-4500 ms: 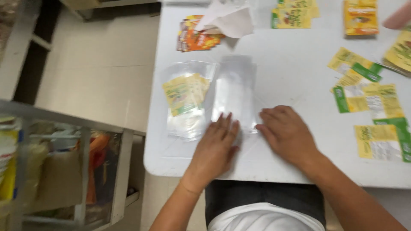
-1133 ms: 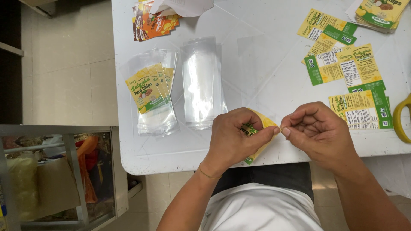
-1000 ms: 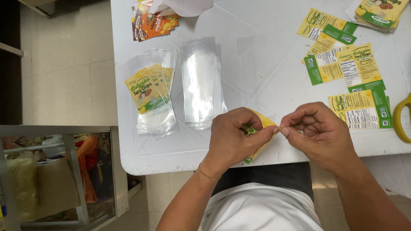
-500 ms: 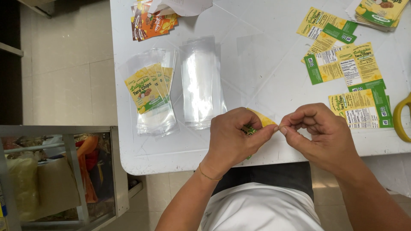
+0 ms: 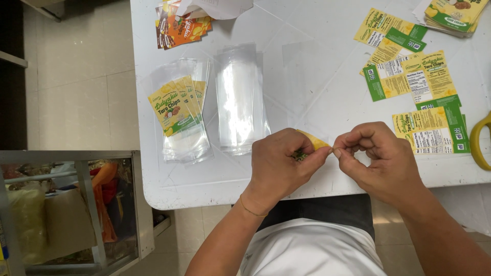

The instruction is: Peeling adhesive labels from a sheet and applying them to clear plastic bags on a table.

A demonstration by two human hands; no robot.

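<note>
Both hands are at the near edge of the white table (image 5: 307, 71), working one small yellow label (image 5: 313, 139).

Left hand (image 5: 281, 166): fingers curled shut around the label, thumb and forefinger pinching it. Most of the label is hidden inside the fist; a yellow corner sticks out at the top and a bit of green print shows between the fingers.

Right hand (image 5: 381, 158): fingers closed, thumb and forefinger tips pinched together right at the label's edge, touching the left hand's fingertips (can't tell whether it grips the label itself or a backing layer, too small).

The label is held just above the table edge, between the two hands, not lying on the surface.

Around it:
- Clear bags (image 5: 239, 99), an empty stack, lie flat just beyond the left hand.
- Labelled bags (image 5: 179, 115), a fanned stack with yellow-green labels on them, lie beside the clear bags, toward the table's left edge.
- Orange packets (image 5: 181, 25) sit at the far left of the table, partly under a white sheet (image 5: 217, 7).
- Loose labels (image 5: 409, 76), yellow and green, are spread flat beyond the right hand; one lies near its knuckles.
- Label pile (image 5: 455, 13) at the far right corner.
- Yellow handle (image 5: 478, 145) at the right frame edge, mostly cut off.
- Metal rack (image 5: 76, 204) stands on the floor left of the table, well apart from the hands.
</note>
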